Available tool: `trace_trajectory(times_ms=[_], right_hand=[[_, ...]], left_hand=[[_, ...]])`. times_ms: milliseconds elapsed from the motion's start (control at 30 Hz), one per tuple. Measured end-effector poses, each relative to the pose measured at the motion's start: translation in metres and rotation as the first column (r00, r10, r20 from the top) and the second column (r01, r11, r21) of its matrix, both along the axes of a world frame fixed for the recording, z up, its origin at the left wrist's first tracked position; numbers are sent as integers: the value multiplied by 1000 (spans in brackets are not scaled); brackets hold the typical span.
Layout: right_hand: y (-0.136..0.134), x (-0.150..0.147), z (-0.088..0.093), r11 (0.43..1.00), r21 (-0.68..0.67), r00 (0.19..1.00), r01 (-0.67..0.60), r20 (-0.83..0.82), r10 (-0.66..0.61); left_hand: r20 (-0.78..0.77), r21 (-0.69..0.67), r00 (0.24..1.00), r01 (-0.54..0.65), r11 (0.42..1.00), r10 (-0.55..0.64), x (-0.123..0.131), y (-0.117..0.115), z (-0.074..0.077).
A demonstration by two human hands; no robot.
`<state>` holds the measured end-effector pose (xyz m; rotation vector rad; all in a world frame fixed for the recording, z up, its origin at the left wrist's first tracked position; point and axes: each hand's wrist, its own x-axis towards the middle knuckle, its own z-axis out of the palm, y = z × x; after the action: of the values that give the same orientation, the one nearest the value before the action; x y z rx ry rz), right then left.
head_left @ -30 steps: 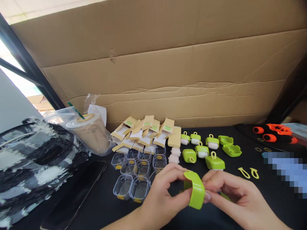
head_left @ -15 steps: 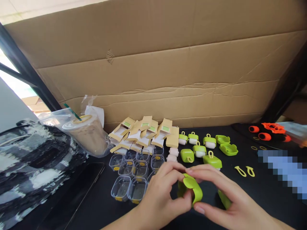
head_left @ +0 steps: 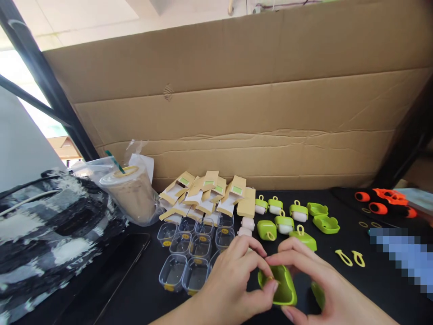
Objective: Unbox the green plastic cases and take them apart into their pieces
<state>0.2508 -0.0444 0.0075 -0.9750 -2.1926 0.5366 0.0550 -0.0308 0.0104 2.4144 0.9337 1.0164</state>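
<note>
In the head view my right hand (head_left: pixel 318 280) grips a hollow lime-green silicone case (head_left: pixel 286 289) by its edge, its open side facing me. My left hand (head_left: pixel 241 275) pinches a small yellowish piece (head_left: pixel 271 280) at the case's inside; the fingers mostly cover it. Under my right palm lies another green piece (head_left: pixel 318 293), partly hidden. Beyond the hands stand several green-topped white cases with loops (head_left: pixel 284 222), and two pale pink pieces (head_left: pixel 247 224). Two loose yellow loops (head_left: pixel 358 258) lie to the right.
Several clear plastic cups (head_left: pixel 172 268) and opened cardboard sleeves (head_left: pixel 211 192) sit left of centre. Farther left are a bagged iced drink (head_left: pixel 135 198), a phone (head_left: pixel 118 266) and a black-and-white fabric bag (head_left: pixel 50 239). An orange-and-black object (head_left: pixel 389 196) lies at right, before the cardboard wall (head_left: pixel 237 117).
The green case has turned so that its hollow inside faces me. Both hands sit slightly lower and farther right in view, and the camera has tilted up a little.
</note>
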Motion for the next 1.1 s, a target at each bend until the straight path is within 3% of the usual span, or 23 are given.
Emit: trace_trajectory(times_ms=[67, 167, 233, 333, 433, 533, 633, 733, 833, 967, 1033, 1100], right_hand=[[-1, -1, -2, 1000, 2, 999, 11, 44, -11], [-4, -1, -5, 999, 16, 995, 33, 96, -35], [-2, 0, -6, 997, 38, 992, 61, 109, -65], [3, 4, -6, 995, 42, 985, 88, 146, -94], [7, 5, -8, 995, 25, 965, 92, 245, -95], [9, 5, -9, 994, -13, 948, 104, 303, -95], [10, 7, -7, 990, -82, 938, 117, 336, -83], [8, 8, -5, 986, -131, 952, 107, 300, -63], [3, 6, -5, 992, -122, 994, 36, 107, -23], [-1, 3, -5, 990, -106, 993, -88, -94, 78], [5, 9, 2, 998, -41, 993, -43, -112, 38], [16, 26, 13, 995, 49, 991, 90, -105, -84]], left_hand=[[-44, 176, 999, 0, 984, 8, 1, 1, -4], [-95, 456, 995, 15, 890, 32, 0, 0, -2], [-80, 516, 995, -2, 857, 51, -3, 0, 6], [60, 364, 996, -89, 927, 72, -8, 3, 19], [217, 15, 970, -121, 993, 115, -10, 9, 24], [265, -291, 951, -77, 954, 158, -8, 12, 18], [318, -463, 934, 7, 886, 159, -5, 14, 10], [368, -514, 919, 73, 855, 143, -3, 13, 5], [394, -521, 915, 141, 842, 91, -2, 9, 2], [380, -538, 925, 224, 812, -4, 0, 1, 1], [347, -535, 937, 220, 815, -25, 0, -2, 3], [299, -514, 954, 168, 841, -7, -1, -3, 6]])
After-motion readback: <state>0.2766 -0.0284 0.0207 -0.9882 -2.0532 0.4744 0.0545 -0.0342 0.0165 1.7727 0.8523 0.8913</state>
